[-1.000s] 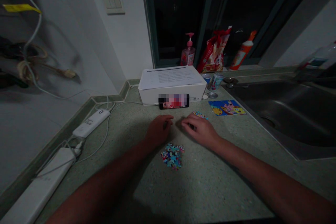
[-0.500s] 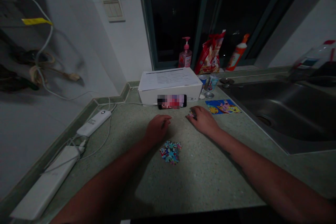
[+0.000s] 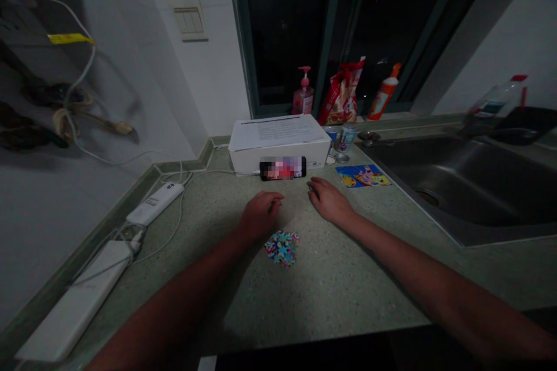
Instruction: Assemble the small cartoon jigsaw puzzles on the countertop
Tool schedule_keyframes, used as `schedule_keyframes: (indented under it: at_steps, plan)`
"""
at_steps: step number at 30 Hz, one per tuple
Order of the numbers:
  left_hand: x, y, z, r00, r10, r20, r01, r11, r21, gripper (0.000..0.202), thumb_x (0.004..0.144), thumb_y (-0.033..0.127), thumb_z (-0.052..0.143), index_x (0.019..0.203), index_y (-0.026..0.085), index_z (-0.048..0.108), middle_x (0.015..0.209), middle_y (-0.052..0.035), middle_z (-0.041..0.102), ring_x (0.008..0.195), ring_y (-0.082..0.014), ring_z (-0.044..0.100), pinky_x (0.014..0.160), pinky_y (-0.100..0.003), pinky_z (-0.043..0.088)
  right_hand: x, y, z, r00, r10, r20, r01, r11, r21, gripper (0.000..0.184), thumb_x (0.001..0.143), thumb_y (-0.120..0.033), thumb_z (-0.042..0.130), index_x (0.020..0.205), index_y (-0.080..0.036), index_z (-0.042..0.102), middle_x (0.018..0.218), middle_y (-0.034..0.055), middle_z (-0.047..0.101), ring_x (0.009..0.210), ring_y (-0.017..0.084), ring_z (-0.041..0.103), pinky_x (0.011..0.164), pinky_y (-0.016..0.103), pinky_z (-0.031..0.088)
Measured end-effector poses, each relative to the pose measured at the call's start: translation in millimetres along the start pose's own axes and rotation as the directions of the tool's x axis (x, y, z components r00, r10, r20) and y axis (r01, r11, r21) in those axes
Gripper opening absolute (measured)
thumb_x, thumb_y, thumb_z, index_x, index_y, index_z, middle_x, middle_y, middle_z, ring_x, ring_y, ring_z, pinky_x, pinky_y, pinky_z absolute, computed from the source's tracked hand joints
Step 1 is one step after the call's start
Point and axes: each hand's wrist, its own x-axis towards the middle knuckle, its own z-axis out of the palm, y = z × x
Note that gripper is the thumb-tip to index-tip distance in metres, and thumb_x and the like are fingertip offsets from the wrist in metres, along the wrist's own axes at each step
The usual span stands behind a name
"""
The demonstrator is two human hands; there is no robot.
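My left hand (image 3: 261, 213) rests on the counter left of centre, fingers curled in toward the thumb; whatever may be between them is hidden. To the right, my right hand (image 3: 329, 199) lies low over the counter with bent fingers. A bit of a small puzzle piece shows at its fingertips, mostly covered by them. Between my forearms sits a small heap of colourful jigsaw puzzle pieces (image 3: 282, 248). Beyond my hands a phone (image 3: 283, 168) with a lit, partly blurred screen leans on a white box. A blue cartoon picture card (image 3: 363, 175) lies flat right of my right hand.
The white box (image 3: 278, 130) carries a printed sheet. Cans (image 3: 347, 138) stand beside it. A steel sink (image 3: 461, 185) is at the right. White power strips (image 3: 154, 204) with cables line the left. A pump bottle (image 3: 303, 93) and a red bag (image 3: 342, 95) stand by the window.
My right hand has shifted slightly left, and the colourful piece under its fingers is now mostly hidden. My left hand stays nearly still. The view has turned slightly right.
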Motion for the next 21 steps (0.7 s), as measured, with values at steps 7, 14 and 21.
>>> schedule_keyframes:
  at_steps: [7,14,21]
  plan:
    - [-13.9,20.3,-10.3,0.976,0.125,0.177,-0.118,0.992,-0.046,0.02,0.096,0.023,0.066,0.115,0.019,0.07,0.119,-0.0098,0.075,0.114,-0.026,0.068,0.104,-0.046,0.056,-1.2,0.6,-0.7,1.0,-0.026,-0.016,0.026,1.0,0.014,0.039,0.102,-0.021,0.053,0.136,-0.01,0.067,0.146,0.0188,0.063,0.133,0.029,0.062,0.118,0.043,0.045]
    - [-37.8,54.8,-37.8,0.864,0.233,0.447,-0.241,0.97,-0.04,0.05,0.1,0.046,0.064,0.143,0.022,0.058,0.155,-0.0143,0.057,0.146,-0.0324,0.051,0.122,-0.055,0.042,-0.7,1.6,-1.0,0.999,-0.043,-0.012,0.043,0.999,0.008,0.039,0.102,-0.023,0.053,0.136,-0.011,0.067,0.144,0.0191,0.065,0.132,0.03,0.063,0.117,0.044,0.046]
    - [-47.7,62.0,-33.8,0.802,0.224,0.554,-0.275,0.961,0.009,0.057,0.101,0.049,0.059,0.151,0.021,0.053,0.164,-0.0147,0.048,0.154,-0.0335,0.041,0.129,-0.058,0.029,2.0,5.6,1.5,0.998,-0.067,0.001,0.067,0.998,0.007,0.039,0.103,-0.022,0.052,0.137,-0.011,0.067,0.144,0.0177,0.064,0.134,0.029,0.061,0.119,0.043,0.045]
